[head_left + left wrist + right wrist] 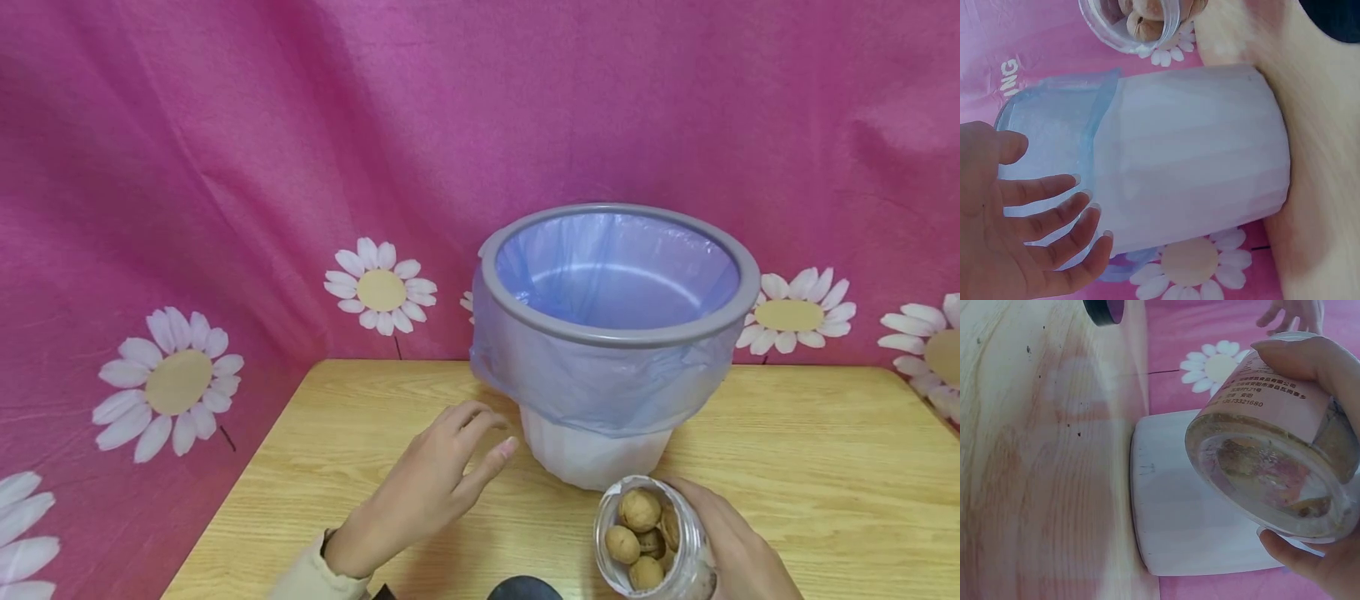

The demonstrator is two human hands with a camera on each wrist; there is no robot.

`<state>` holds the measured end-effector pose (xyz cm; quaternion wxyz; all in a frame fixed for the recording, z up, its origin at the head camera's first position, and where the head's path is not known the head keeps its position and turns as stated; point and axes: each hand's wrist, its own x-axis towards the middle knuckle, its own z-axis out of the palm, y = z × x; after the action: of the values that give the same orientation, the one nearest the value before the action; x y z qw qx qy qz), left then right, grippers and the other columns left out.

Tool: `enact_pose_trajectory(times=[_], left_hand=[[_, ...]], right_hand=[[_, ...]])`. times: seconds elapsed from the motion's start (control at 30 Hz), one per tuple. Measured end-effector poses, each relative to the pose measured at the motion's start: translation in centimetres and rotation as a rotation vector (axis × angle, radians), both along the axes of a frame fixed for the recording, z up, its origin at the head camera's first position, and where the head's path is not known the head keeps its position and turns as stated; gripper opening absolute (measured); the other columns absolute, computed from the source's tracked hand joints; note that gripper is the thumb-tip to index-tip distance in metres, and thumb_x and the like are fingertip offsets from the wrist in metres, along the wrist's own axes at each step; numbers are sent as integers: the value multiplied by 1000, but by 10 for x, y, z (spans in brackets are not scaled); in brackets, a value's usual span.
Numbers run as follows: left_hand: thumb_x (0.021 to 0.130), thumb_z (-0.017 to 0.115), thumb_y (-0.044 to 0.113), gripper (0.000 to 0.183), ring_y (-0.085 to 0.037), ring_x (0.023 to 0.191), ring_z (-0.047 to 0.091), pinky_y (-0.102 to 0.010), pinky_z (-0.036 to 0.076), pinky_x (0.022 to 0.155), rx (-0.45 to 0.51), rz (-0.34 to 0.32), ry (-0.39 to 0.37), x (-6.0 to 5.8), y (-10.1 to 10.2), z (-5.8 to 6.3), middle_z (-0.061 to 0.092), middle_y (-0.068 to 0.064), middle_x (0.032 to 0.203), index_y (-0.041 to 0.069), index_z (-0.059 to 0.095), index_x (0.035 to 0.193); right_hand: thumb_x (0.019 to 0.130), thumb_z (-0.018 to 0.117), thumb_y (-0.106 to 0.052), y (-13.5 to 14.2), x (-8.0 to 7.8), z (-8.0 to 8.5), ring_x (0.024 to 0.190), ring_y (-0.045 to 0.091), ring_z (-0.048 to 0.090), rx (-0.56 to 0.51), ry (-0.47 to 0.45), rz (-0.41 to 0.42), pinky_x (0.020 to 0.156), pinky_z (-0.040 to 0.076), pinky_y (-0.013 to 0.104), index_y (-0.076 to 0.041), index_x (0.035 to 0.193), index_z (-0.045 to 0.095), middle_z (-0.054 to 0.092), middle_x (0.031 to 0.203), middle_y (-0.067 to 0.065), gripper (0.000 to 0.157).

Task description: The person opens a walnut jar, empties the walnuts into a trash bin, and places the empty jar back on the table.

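My right hand grips a clear jar by its side, its open mouth tilted up toward the head camera. Several walnuts show inside it. In the right wrist view the jar's base and printed label face the camera, with the thumb and fingers around the jar. My left hand hovers left of the bin with fingers spread and loosely bent, holding nothing. The white bin, lined with a bluish plastic bag under a grey rim, stands behind the jar.
A round black lid-like object lies at the table's near edge, left of the jar. The wooden table meets a pink cloth with daisies behind and at the left.
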<state>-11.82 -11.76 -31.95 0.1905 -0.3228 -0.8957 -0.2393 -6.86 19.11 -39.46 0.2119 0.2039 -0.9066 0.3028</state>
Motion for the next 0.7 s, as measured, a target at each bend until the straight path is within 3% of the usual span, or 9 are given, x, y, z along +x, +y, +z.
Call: enact_pose_trajectory(times=[0.23, 0.37, 0.47, 0.6, 0.7], left_hand=[[100, 49, 34, 22, -10, 86, 52, -28, 48, 70, 40, 52, 19, -12, -2, 19, 56, 5, 96, 17, 62, 98], [100, 49, 32, 23, -12, 77, 44, -27, 41, 65, 38, 96, 61, -20, -2, 31, 46, 5, 83, 15, 55, 84], [100, 47, 34, 29, -14, 73, 40, -27, 37, 62, 27, 140, 57, -24, 1, 37, 41, 5, 77, 15, 48, 78], [101, 42, 42, 37, -16, 70, 40, -28, 36, 60, 18, 207, 13, -25, 5, 40, 40, 3, 74, 15, 46, 76], [101, 37, 48, 44, -18, 69, 42, -30, 36, 61, 16, 255, -28, -28, 8, 44, 42, -1, 74, 13, 47, 77]], right_hand=[[37, 93, -58, 2, -2, -5, 112, -8, 39, -4, 21, 13, 90, 17, -2, -15, 138, 46, 55, 123, 0, 119], [37, 92, -59, 3, -2, -5, 112, -8, 39, 20, 16, 0, 89, 24, 1, -15, 138, 46, 54, 124, -2, 119], [37, 92, -59, 5, -3, -7, 111, -8, 40, 37, 20, -1, 86, 38, 10, -14, 137, 47, 55, 123, -1, 119], [37, 93, -58, 4, -4, -11, 110, -6, 43, 32, 19, 4, 83, 46, 18, -15, 137, 47, 57, 123, 0, 118], [37, 93, -58, 4, -4, -12, 109, -7, 43, 27, 7, -7, 83, 45, 17, -16, 137, 48, 56, 123, -2, 118]])
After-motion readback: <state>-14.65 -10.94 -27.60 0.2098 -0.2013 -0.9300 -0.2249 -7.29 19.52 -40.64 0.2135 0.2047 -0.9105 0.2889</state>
